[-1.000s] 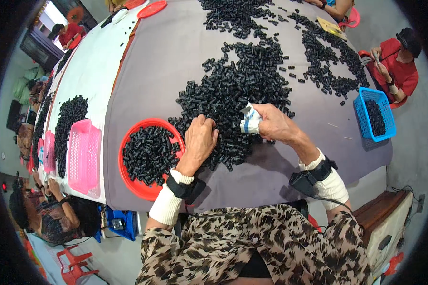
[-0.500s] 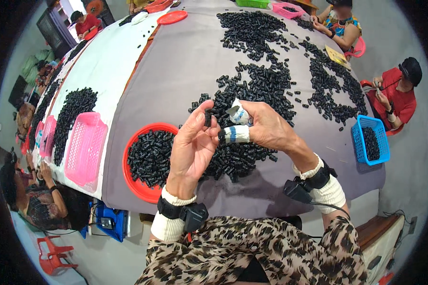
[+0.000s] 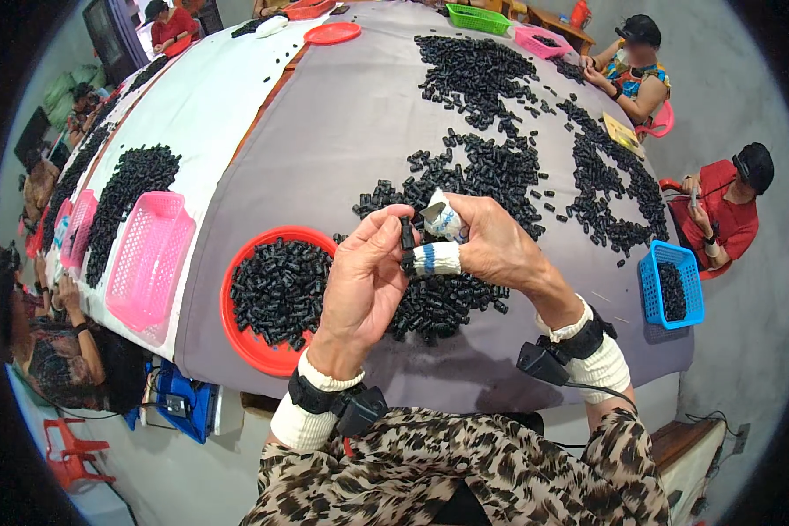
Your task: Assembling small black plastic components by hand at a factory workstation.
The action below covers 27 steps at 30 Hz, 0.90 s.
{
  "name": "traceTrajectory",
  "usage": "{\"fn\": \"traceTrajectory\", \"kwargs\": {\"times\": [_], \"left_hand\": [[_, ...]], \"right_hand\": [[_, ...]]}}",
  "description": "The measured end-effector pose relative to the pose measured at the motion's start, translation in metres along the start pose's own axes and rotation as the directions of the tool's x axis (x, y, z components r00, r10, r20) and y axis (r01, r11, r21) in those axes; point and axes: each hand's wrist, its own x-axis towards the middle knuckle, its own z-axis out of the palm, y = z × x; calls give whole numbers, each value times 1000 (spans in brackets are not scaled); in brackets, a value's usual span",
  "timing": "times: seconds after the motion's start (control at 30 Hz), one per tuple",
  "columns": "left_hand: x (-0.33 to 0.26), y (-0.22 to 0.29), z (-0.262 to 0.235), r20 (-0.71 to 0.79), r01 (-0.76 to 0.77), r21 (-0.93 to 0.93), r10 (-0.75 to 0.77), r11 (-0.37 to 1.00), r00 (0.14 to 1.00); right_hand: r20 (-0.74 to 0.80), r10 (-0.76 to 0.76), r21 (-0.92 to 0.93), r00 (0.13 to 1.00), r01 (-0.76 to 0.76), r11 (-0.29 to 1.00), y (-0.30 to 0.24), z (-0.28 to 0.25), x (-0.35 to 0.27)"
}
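My left hand [image 3: 362, 285] is closed, pinching a small black cylindrical plastic part [image 3: 407, 235] upright between thumb and fingers. Beside it, my right hand [image 3: 491, 241] is bent inward, its fingers curled. A white knitted sleeve with blue stripes [image 3: 436, 259] and a white wrap with blue print [image 3: 445, 219] cover two of its digits. A grey pointed edge shows at the wrap; what the fingers grip, if anything, I cannot make out. Below and behind my hands lies a heap of similar black parts [image 3: 430, 311]. Left of my left hand is a red round tray [image 3: 230, 307] filled with them.
More black parts [image 3: 486, 171] spread across the grey tablecloth. A blue basket [image 3: 672, 287] stands at the right edge, an upright-sided pink basket [image 3: 152, 263] at the left. A red lid-like tray [image 3: 332, 33] lies far off. Co-workers sit around the table, one in red [image 3: 719, 215].
My left fingers have curled in and the black part has come closer to the right hand's striped sleeve. The whole view has shifted slightly.
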Motion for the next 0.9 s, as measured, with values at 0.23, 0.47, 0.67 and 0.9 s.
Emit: {"fn": "traceTrajectory", "kwargs": {"times": [0.23, 0.47, 0.67, 0.9], "left_hand": [[0, -1, -1, -5, 15, 15, -15, 1000, 1000], [2, -6, 4, -4, 32, 71, -31, 997, 999], [4, -11, -2, 71, 14, 38, -16, 999, 997], [2, -12, 9, 6, -5, 156, 4, 988, 1000]], "right_hand": [[77, 32, 15, 997, -33, 999, -2, 2, 2], [56, -25, -84, 998, 29, 996, -1, -5, 1], [54, -46, -112, 997, 52, 992, 8, -7, -2], [79, -48, -124, 996, 58, 991, 7, -9, -6]]}}
